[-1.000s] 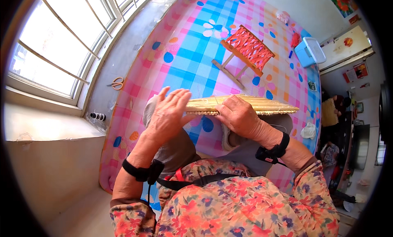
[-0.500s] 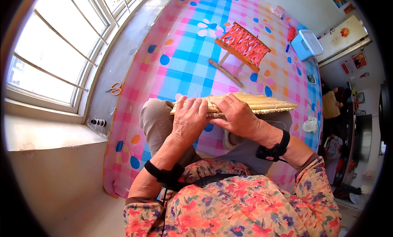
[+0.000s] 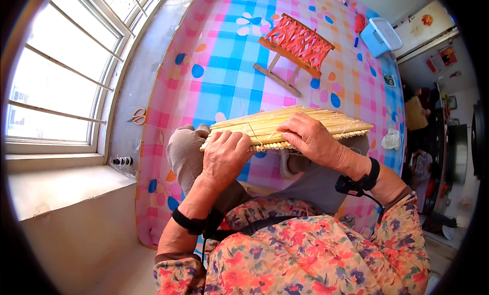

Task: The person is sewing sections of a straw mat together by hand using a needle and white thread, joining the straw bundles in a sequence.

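A pale yellow mat of straight stalks (image 3: 285,123), stitched side by side, lies tilted across my knees. The cut stalk ends form its near edge. My left hand (image 3: 227,153) is closed on the left part of that edge, fingers curled over the top. Further right, my right hand (image 3: 311,141) grips the mat with bent fingers, its thumb by the near edge; whether a thread is also in its fingers is hidden. A thin dark strand or needle stands up from the stalks between the two hands. Loose thread ends show along the stitching.
A wooden stand (image 3: 282,81) with a woven red top is on the checked floral covering (image 3: 224,91). Orange-handled scissors (image 3: 138,116) and a thread spool (image 3: 122,161) lie on the window ledge. A blue box (image 3: 378,39) and a white bag (image 3: 391,139) stand right. Another person (image 3: 423,165) is farther right.
The mat has tipped so more of its top face shows. My left hand has shifted left and lower; my right hand has moved right, and the two hands are farther apart.
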`<state>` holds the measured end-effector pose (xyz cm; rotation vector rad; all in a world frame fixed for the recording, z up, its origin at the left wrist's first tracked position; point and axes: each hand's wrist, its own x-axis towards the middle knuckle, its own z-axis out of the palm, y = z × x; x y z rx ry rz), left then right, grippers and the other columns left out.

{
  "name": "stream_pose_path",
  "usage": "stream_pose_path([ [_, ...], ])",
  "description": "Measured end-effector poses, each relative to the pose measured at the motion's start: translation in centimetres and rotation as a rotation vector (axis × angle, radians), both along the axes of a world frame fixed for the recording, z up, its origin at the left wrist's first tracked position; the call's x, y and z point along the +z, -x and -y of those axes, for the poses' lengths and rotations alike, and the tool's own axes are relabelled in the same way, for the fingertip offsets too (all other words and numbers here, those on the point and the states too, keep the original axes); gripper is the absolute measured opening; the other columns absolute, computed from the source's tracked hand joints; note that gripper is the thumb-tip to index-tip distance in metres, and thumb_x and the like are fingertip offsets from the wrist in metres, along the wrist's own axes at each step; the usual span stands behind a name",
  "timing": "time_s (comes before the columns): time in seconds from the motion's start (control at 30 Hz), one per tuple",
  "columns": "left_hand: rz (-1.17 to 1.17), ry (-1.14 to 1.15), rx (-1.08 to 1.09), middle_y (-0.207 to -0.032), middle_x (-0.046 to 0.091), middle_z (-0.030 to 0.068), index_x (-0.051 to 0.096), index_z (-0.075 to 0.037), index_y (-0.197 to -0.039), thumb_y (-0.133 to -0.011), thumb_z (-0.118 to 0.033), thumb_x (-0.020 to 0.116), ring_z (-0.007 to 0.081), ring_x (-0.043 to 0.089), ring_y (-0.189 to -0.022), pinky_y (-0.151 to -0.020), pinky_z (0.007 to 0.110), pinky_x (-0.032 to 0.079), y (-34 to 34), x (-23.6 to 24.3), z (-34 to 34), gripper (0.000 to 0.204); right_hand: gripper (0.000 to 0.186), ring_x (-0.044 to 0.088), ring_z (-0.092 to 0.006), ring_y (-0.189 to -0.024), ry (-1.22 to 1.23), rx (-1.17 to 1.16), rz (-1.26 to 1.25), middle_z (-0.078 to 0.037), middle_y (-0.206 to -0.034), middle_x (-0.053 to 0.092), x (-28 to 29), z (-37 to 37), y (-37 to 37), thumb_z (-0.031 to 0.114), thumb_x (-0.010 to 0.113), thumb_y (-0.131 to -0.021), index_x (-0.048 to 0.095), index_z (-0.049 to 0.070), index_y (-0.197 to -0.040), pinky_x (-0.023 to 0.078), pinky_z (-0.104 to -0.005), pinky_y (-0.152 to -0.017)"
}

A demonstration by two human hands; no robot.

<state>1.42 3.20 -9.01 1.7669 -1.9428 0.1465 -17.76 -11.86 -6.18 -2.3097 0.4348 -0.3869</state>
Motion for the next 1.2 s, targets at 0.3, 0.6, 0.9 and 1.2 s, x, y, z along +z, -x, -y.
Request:
stream_pose_path([
  [0.3, 0.038, -0.012, -0.060, -0.077, 0.054, 0.0039, 0.056, -0.008, -0.089, -0.074, -0.023, 0.072, 0.0223, 0.057, -0.076, -0.070, 0.037, 0.046, -1.0, 0.5, 0.5, 0.026, 0.016, 0.060, -0.0292, -0.087, -0.084, -0.003, 0.001, -0.014, -0.089, 0.062, 0.4, 0.3, -0.8, 0.011, 0.060, -0.091, 0.065, -0.002, -0.099, 0.049, -0.0359, -0.079],
  [0.6, 0.026, -0.001, -0.061, -0.080, 0.054, 0.0033, 0.057, -0.007, -0.094, -0.076, -0.020, 0.067, 0.0204, 0.057, -0.075, -0.068, 0.035, 0.046, -0.2, 0.0, -0.6, 0.025, 0.024, 0.063, -0.0276, -0.075, -0.247, 0.245, -0.277, -0.018, -0.081, 0.065, 1.3, 1.7, -5.0, 0.023, 0.063, -0.088, 0.067, -0.001, -0.092, 0.049, -0.0367, -0.072],
  [0.9, -0.012, 0.037, -0.066, -0.084, 0.056, 0.0032, 0.059, -0.005, -0.099, -0.075, -0.016, 0.065, 0.0190, 0.057, -0.073, -0.066, 0.033, 0.045, -0.1, 0.0, -1.3, 0.027, 0.024, 0.065, -0.0342, -0.078, -0.456, 0.205, -0.516, -0.021, -0.078, 0.067, 0.8, 1.7, -6.9, 0.025, 0.062, -0.083, 0.067, 0.002, -0.084, 0.050, -0.0426, -0.073],
  [1.2, -0.024, 0.060, -0.090, -0.091, 0.059, 0.0042, 0.060, -0.005, -0.098, -0.073, -0.015, 0.064, 0.0180, 0.058, -0.078, -0.069, 0.033, 0.046, -0.7, -0.1, -1.0, 0.027, 0.021, 0.064, -0.0323, -0.075, -0.442, 0.225, -0.444, -0.020, -0.076, 0.065, 0.2, 1.1, -7.5, 0.021, 0.059, -0.080, 0.065, 0.001, -0.081, 0.049, -0.0430, -0.071],
])
